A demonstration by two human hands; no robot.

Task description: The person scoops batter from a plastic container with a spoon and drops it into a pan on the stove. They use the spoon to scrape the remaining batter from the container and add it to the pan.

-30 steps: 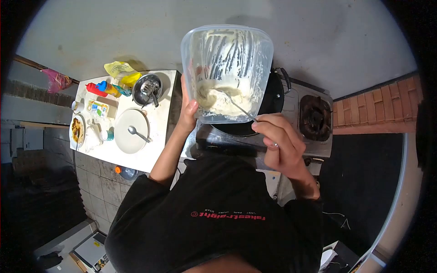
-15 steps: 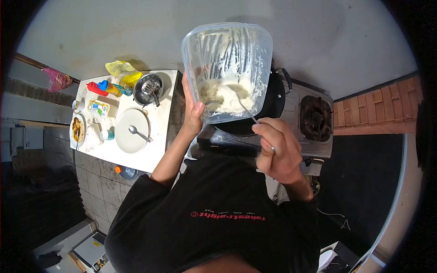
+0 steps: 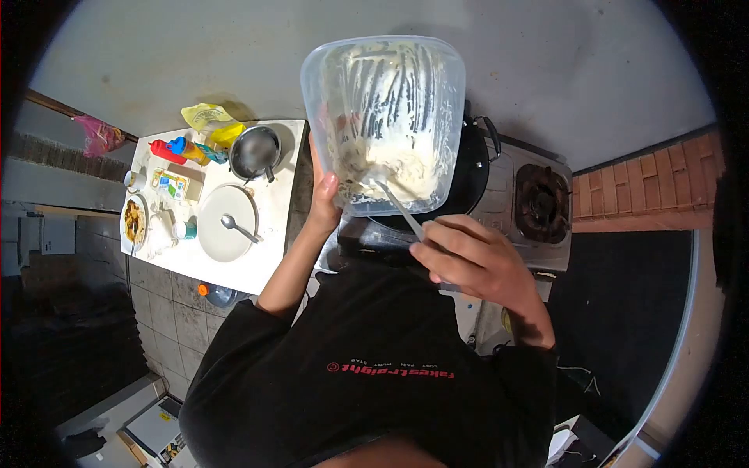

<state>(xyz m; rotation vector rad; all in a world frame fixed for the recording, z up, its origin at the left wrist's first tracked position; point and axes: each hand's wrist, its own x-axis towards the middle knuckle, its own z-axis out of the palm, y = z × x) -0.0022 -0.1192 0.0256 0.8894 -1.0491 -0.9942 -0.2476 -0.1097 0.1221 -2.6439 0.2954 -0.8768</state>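
My left hand (image 3: 324, 196) grips the lower left side of a clear plastic tub (image 3: 317, 97), thumb over the rim. The tub is tilted so its opening faces me, and white creamy batter (image 3: 417, 178) lies in its lower part, with streaks smeared up the far wall. Between the fingers of my right hand (image 3: 482, 261) is a metal spoon (image 3: 402, 210), its bowl down in the batter at the lower left. Behind and beneath the tub sits a black wok (image 3: 472, 168), partly hidden by it.
The wok rests on a gas stove (image 3: 503, 210) with a bare burner (image 3: 541, 203) at right. On the white table (image 3: 285, 168) at left are a plate (image 3: 214, 234) with a spoon (image 3: 238, 228), a metal bowl (image 3: 261, 171), squeeze bottles (image 3: 183, 148) and a dish of food (image 3: 134, 222).
The spoon's bowl has moved left and down through the batter. My right hand has shifted slightly lower and turned, and the tub has tipped a little.
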